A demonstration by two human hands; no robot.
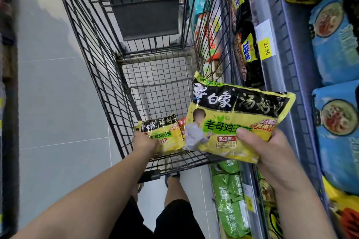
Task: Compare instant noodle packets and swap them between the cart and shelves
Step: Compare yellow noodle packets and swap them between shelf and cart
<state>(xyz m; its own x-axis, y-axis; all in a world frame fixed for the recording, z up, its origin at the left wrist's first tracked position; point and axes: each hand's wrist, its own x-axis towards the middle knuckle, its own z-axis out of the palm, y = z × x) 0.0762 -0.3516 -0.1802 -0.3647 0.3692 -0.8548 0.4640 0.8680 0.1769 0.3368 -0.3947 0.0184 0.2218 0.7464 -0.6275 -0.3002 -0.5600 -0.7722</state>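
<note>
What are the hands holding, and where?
Right hand: yellow packet, by its lower right corner. Left hand: on the cart packet's lower left corner, grip unclear.

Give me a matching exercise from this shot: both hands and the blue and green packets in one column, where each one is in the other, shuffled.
Column A
1. right hand
2. left hand
3. blue packets
4. green packets

Column B
a. low down, beside the near end of the cart
b. down inside the cart, on the lying yellow packet
c. in a row at the far right
d. up by the cart's rim, gripping the raised yellow packet

Pairs: 1-d, 2-b, 3-c, 4-a
</note>
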